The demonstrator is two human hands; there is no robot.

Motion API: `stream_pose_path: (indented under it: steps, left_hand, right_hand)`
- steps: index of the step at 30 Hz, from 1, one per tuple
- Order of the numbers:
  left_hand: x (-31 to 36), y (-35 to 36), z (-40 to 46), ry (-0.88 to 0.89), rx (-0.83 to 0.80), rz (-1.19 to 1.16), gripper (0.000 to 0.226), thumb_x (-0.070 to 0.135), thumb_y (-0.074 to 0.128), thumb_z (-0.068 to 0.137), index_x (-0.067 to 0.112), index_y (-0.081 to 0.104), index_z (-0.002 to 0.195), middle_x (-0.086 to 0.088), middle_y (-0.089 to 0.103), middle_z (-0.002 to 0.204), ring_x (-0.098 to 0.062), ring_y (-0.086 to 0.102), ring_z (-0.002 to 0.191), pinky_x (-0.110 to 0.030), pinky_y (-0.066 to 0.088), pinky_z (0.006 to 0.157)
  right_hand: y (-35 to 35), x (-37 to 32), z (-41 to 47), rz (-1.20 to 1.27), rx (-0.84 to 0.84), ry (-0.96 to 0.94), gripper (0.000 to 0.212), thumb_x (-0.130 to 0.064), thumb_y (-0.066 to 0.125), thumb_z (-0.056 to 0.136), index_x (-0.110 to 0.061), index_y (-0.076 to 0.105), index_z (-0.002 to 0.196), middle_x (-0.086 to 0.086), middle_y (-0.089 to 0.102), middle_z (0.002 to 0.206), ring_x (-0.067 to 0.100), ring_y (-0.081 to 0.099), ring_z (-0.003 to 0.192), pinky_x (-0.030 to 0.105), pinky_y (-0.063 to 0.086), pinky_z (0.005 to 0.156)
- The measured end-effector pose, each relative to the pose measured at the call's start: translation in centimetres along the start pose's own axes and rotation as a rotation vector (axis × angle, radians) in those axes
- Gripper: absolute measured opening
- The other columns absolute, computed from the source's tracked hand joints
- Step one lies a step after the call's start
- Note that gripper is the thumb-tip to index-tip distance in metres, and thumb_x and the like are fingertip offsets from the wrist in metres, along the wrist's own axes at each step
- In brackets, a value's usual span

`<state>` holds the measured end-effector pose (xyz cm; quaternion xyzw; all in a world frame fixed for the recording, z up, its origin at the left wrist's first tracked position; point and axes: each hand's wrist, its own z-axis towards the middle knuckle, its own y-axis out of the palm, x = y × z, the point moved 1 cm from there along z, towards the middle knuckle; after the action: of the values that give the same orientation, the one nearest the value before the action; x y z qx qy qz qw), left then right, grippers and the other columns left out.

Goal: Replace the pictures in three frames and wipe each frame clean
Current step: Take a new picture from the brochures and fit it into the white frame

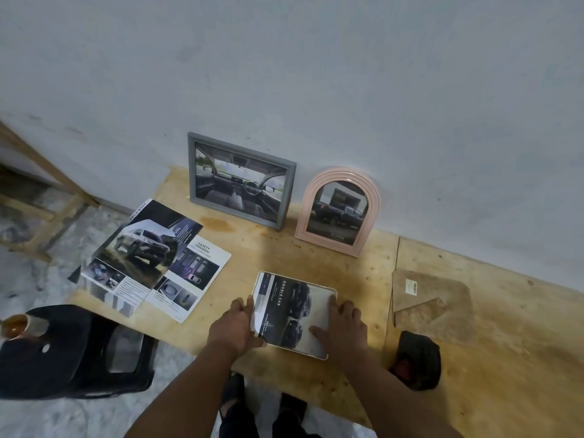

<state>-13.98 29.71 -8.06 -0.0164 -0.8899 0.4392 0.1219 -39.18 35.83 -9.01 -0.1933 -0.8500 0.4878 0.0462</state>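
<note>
A white frame (292, 314) lies flat on the plywood table (331, 257), with a "Double Cab" car picture lying in it. My left hand (235, 327) holds the frame's left edge, fingers curled over it. My right hand (343, 324) lies flat on the picture's right side. A grey rectangular frame (240, 181) with a car-interior picture leans on the wall. To its right a pink arched frame (339, 210) with a truck picture also leans there. Loose brochure pages (155, 260) lie at the table's left.
A brown frame backing board (433, 306) lies flat at the right. A dark cloth (417, 360) sits near the front right edge. A black plastic stool (79, 352) with a cup (19, 325) on it stands at the left, beside wooden supports.
</note>
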Motion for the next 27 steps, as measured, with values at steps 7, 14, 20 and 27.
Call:
stream_pose_path:
  steps: [7,14,20,27]
  left_hand:
    - [-0.2,0.3,0.2,0.006,0.005,-0.002,0.115,0.065,0.077,0.076,0.022,0.012,0.161,-0.003,0.035,0.147,-0.024,0.057,0.126,-0.039,0.055,0.099]
    - [-0.1,0.3,0.3,0.011,0.011,0.013,0.117,0.067,0.075,0.078,0.022,0.007,0.162,-0.003,0.030,0.154,-0.024,0.054,0.131,-0.038,0.055,0.101]
    - [-0.1,0.2,0.2,0.021,0.018,0.010,0.117,0.065,0.076,0.078,0.021,0.008,0.162,-0.004,0.031,0.154,-0.025,0.054,0.131,-0.038,0.055,0.100]
    - [0.1,0.2,0.0,0.020,0.014,-0.004,0.113,0.064,0.077,0.078,0.022,0.012,0.160,-0.004,0.033,0.151,-0.025,0.055,0.130,-0.038,0.055,0.100]
  right_hand:
    - [0.4,-0.4,-0.3,0.091,0.016,0.045,0.102,-0.070,0.056,0.087,-0.021,0.007,0.162,0.010,0.023,0.152,0.031,0.029,0.139,0.046,0.036,0.112]
    - [-0.3,-0.4,0.4,0.080,0.002,0.051,0.110,-0.072,0.062,0.081,-0.022,0.005,0.161,0.011,0.023,0.151,0.033,0.029,0.138,0.048,0.036,0.111]
    - [0.0,-0.5,-0.4,0.137,0.031,0.062,0.099,-0.067,0.062,0.085,-0.027,0.012,0.161,0.009,0.017,0.157,0.032,0.024,0.143,0.050,0.029,0.114]
    - [-0.2,-0.6,-0.7,0.200,0.016,0.068,0.098,-0.065,0.065,0.083,-0.029,0.014,0.159,0.007,0.014,0.160,0.032,0.020,0.145,0.053,0.026,0.115]
